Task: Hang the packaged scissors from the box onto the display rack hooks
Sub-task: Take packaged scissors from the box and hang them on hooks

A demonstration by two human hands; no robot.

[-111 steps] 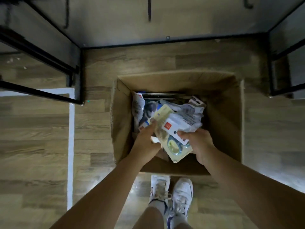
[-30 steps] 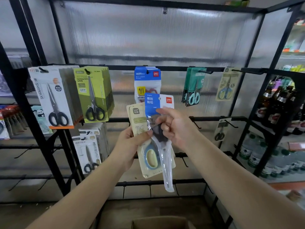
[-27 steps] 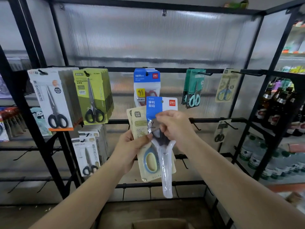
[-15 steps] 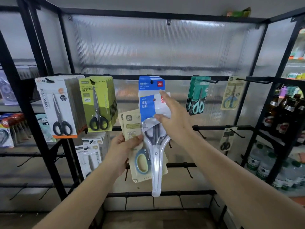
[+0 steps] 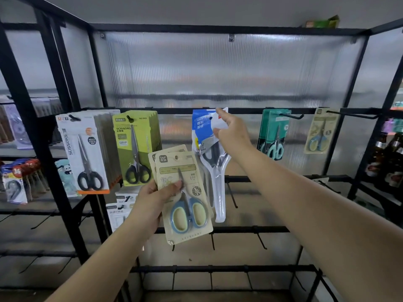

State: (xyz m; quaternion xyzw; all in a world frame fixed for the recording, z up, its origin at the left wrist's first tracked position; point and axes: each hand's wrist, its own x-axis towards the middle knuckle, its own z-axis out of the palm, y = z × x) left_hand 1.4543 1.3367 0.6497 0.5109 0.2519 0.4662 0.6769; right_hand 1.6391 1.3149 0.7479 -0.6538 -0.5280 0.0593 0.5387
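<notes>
My right hand [image 5: 232, 134] grips the top of a blue-and-white scissors pack [image 5: 205, 131] in clear plastic, held up against the black top rail [image 5: 174, 110], right over the matching blue packs hanging there. Whether its hole sits on the hook I cannot tell. My left hand [image 5: 152, 199] holds beige packs of blue-handled scissors [image 5: 184, 197] lower down, in front of the rack. The box is out of view.
White [image 5: 84, 149] and green [image 5: 135, 147] scissors packs hang at left, teal [image 5: 274, 134] and beige [image 5: 320, 131] ones at right. Bare hooks [image 5: 259, 238] jut from the lower rails. Bottles [image 5: 390, 158] stand on the right shelf.
My right hand has lifted the blue-and-white pack up to the top rail. My left hand stays low with the beige packs. Earlier I took these packs from the box on the floor.
</notes>
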